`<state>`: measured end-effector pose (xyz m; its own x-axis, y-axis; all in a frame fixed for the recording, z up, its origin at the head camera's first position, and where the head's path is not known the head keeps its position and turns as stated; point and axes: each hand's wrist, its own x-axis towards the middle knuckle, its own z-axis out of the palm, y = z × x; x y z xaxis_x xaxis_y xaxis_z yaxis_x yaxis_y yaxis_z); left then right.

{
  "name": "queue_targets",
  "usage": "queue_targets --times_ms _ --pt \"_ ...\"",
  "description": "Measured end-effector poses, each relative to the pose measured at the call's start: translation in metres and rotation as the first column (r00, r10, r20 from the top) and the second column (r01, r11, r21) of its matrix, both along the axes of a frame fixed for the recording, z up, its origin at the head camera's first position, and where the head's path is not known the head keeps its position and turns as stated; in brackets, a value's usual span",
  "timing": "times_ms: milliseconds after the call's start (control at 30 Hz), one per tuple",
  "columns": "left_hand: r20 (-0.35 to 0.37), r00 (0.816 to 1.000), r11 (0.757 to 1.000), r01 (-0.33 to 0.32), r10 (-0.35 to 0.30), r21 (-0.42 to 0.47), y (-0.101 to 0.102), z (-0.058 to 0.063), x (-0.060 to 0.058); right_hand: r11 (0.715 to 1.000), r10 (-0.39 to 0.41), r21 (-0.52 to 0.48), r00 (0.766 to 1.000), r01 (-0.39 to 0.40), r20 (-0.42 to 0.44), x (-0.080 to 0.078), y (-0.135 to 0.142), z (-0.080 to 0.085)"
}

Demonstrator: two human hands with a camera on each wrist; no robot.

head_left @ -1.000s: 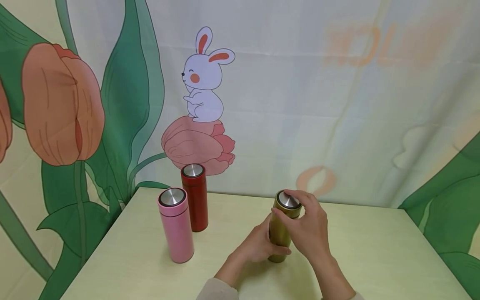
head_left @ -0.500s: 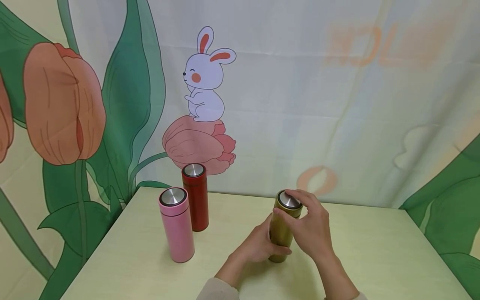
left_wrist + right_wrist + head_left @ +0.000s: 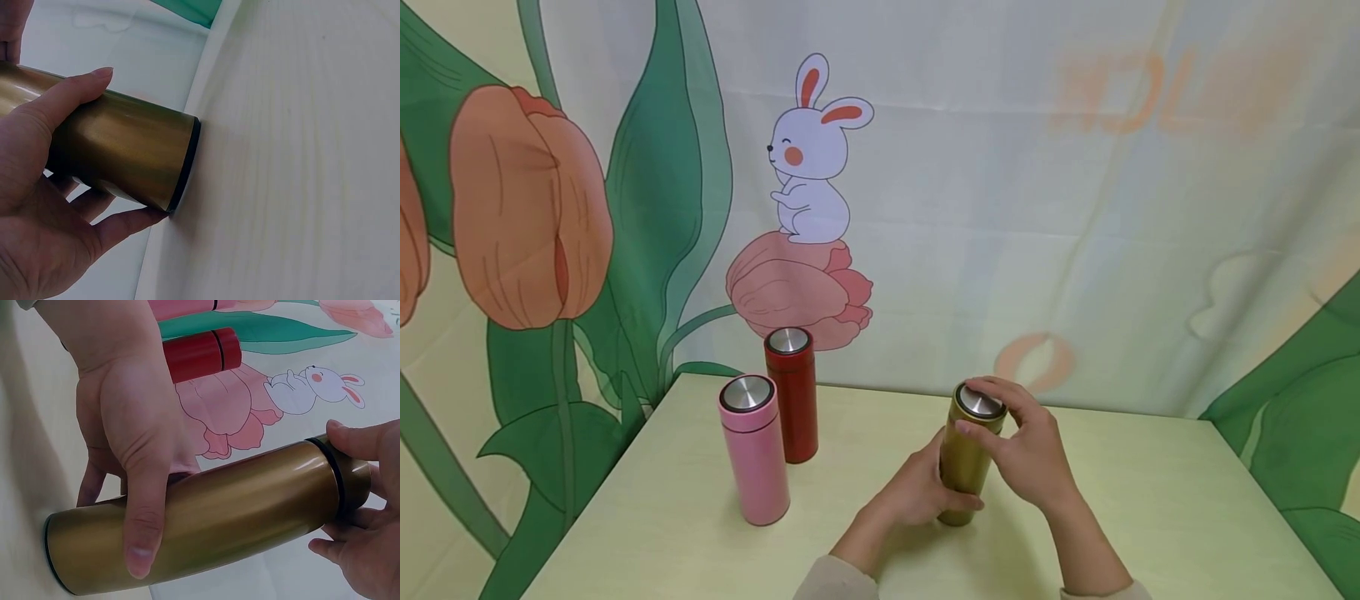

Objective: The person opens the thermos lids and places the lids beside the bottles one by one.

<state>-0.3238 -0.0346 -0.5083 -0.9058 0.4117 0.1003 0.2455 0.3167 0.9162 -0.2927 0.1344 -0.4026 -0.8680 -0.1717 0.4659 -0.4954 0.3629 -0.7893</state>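
Note:
A gold thermos flask [image 3: 962, 467] stands on the table, leaning slightly in the head view. My left hand [image 3: 917, 485] grips its lower body, the thumb across the front. In the left wrist view this hand [image 3: 44, 181] wraps the flask near its dark base. My right hand [image 3: 1033, 446] holds the flask's lid [image 3: 980, 401] from the right, fingers over the steel top and thumb at the near side. The right wrist view shows a black ring [image 3: 331, 475] between lid and body, with the right hand [image 3: 369, 506] around the lid.
Left on the table [image 3: 850, 433] stand a pink flask [image 3: 756, 458] and, just behind it, a red flask [image 3: 793, 400], both upright with lids on. A printed cloth [image 3: 962, 208] with a rabbit and tulips hangs behind the table's back edge.
My right hand has turned a little at the lid, its thumb shifting rightward and its forearm swinging right. The left hand stays round the gold flask's body.

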Motion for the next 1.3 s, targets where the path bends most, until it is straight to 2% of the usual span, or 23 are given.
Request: queue_targets --times_ms 300,633,967,1133,1300 --pt "0.018 1.000 1.000 0.005 -0.005 -0.001 0.000 0.001 -0.001 0.989 0.130 -0.079 0.990 -0.126 0.053 -0.006 0.006 -0.002" --pt "0.018 1.000 1.000 0.002 -0.002 0.000 0.000 -0.001 -0.001 0.988 0.133 -0.089 0.990 -0.130 0.038 -0.006 0.004 -0.006" --pt "0.012 1.000 1.000 0.000 0.000 -0.008 0.000 -0.001 -0.001 0.997 0.073 -0.037 0.997 -0.073 0.012 -0.003 0.004 -0.004" --pt "0.021 1.000 1.000 -0.008 0.009 -0.014 0.000 0.000 -0.001 0.998 -0.036 0.043 0.999 0.036 -0.010 0.002 0.001 -0.001" --pt "0.038 0.999 1.000 -0.018 0.019 -0.012 0.000 0.000 0.000 0.984 -0.133 0.106 0.989 0.140 -0.070 0.008 -0.006 0.002"
